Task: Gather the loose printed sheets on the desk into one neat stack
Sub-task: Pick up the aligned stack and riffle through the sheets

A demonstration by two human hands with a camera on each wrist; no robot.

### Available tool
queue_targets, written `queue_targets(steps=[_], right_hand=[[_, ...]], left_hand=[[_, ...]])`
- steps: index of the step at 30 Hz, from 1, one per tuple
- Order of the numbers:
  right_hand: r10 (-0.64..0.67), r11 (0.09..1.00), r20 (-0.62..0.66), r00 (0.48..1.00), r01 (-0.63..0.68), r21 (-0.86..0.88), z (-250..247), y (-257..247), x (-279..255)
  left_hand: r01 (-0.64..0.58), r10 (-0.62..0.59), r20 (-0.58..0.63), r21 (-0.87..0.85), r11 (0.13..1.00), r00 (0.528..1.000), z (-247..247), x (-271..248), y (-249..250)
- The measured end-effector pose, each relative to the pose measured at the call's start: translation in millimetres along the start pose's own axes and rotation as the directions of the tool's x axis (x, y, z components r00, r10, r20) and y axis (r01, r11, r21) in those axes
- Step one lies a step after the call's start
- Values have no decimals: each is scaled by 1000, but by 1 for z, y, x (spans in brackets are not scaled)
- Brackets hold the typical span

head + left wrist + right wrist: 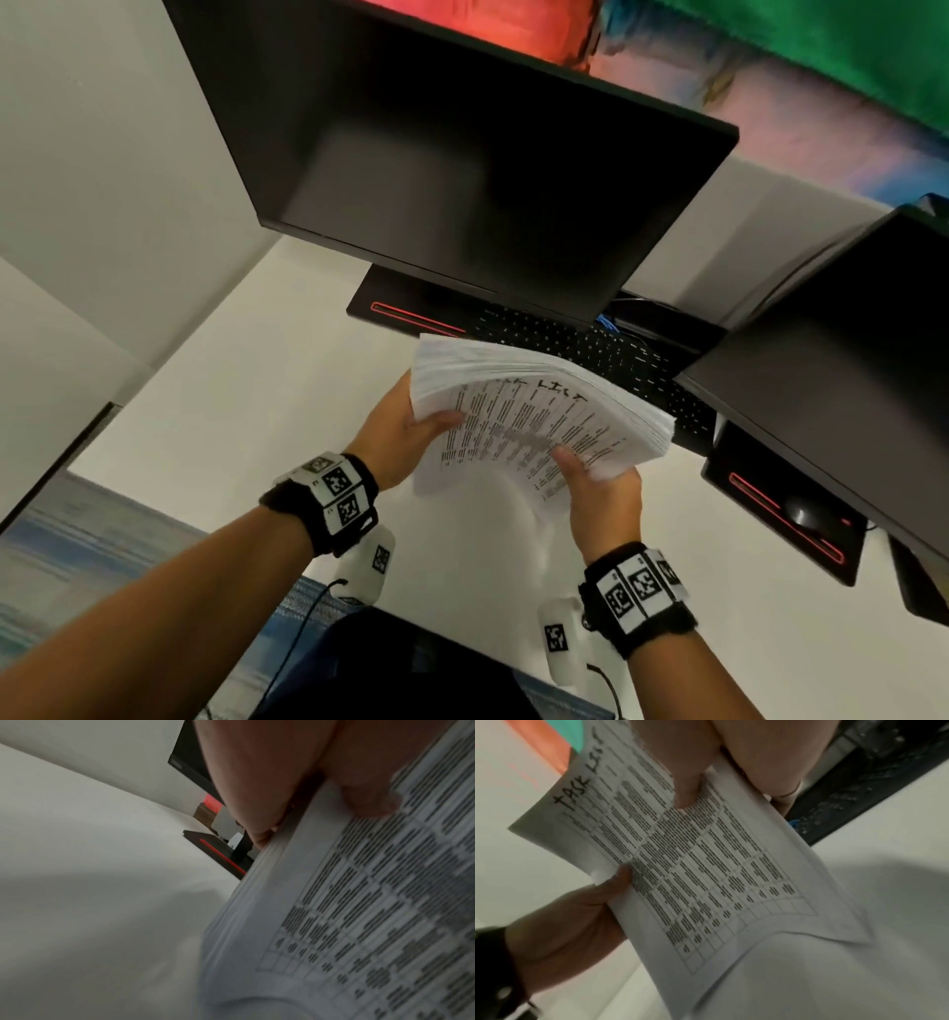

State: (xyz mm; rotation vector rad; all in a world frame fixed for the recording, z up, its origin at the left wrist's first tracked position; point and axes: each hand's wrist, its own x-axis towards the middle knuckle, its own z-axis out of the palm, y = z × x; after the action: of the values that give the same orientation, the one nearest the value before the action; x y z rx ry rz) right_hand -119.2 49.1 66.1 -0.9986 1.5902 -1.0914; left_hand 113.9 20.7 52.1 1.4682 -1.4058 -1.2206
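A thick stack of printed sheets (pixel 534 416) is held up above the white desk (pixel 257 411), bowed, its top page a printed table with handwriting along one edge. My left hand (pixel 405 426) grips the stack's left edge, thumb on top and fingers behind. My right hand (pixel 595 478) grips the near right edge, thumb pressed on the top page. The left wrist view shows the left thumb (pixel 365 799) on the sheets (pixel 359 923). In the right wrist view the right thumb (pixel 687 787) lies on the page (pixel 706 872), and the lower corner sags toward the desk.
A dark monitor (pixel 462 169) stands behind the stack on a black base with a red stripe (pixel 411 313). A black keyboard (pixel 590 354) lies under the stack's far edge. A second monitor (pixel 842 354) and base (pixel 785 519) sit right. Bare desk lies left.
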Motion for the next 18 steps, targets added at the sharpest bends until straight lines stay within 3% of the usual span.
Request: queue_targets(steps=[4, 8, 11, 14, 18], right_hand=[[10, 1000, 5, 1000, -10, 21, 19, -14, 18], [198, 979, 136, 971, -189, -71, 67, 14, 35], [364, 916, 216, 906, -307, -257, 110, 63, 55], [440, 887, 264, 858, -369, -277, 149, 92, 76], [451, 865, 243, 859, -354, -357, 179, 75, 86]], left_hand=[[58, -57, -104, 11, 998, 993, -21, 16, 2], [270, -255, -96, 207, 940, 962, -66, 30, -32], [396, -392, -85, 340, 853, 916, -97, 34, -56], [438, -439, -95, 395, 808, 894, -123, 43, -64], [516, -474, -207, 419, 748, 856, -146, 63, -76]])
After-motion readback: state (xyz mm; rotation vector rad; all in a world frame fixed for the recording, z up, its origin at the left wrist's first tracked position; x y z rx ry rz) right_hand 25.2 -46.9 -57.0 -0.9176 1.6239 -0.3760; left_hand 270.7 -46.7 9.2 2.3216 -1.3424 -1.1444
